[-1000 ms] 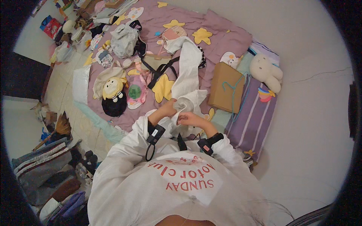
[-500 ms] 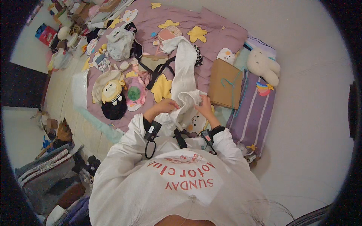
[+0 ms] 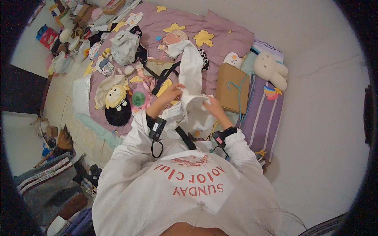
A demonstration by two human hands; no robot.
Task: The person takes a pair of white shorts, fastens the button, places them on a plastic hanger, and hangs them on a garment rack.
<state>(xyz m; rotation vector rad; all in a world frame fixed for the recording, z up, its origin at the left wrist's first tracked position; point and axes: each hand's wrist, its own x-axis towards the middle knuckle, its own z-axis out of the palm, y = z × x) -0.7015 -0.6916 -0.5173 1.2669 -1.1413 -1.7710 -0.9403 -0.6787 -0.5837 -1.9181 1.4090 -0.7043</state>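
A white garment (image 3: 191, 72), which looks like a pair of trousers, stretches from my lap area up over the bed. Its near end gapes in a round opening between my two hands. My left hand (image 3: 172, 93) pinches the left edge of that opening. On the right edge, the fingers of my right hand (image 3: 213, 105) are closed on the cloth. The garment's far end lies folded by a pink round bag (image 3: 175, 37). Black straps (image 3: 167, 76) lie to its left, and a brown cardboard box (image 3: 232, 88) stands to its right.
A light blue hanger (image 3: 239, 87) lies on the box. Beyond it, a cream plush toy (image 3: 271, 70) rests on a striped purple cloth (image 3: 262, 122). Plush-faced bag (image 3: 117, 96), black round item (image 3: 118, 114) and grey plastic bag (image 3: 125, 47) are on the left of the purple bedspread (image 3: 232, 29).
My left hand has moved up and slightly left along the garment's edge. The opening is now spread wider and rounder between my hands. My right hand has shifted only slightly.
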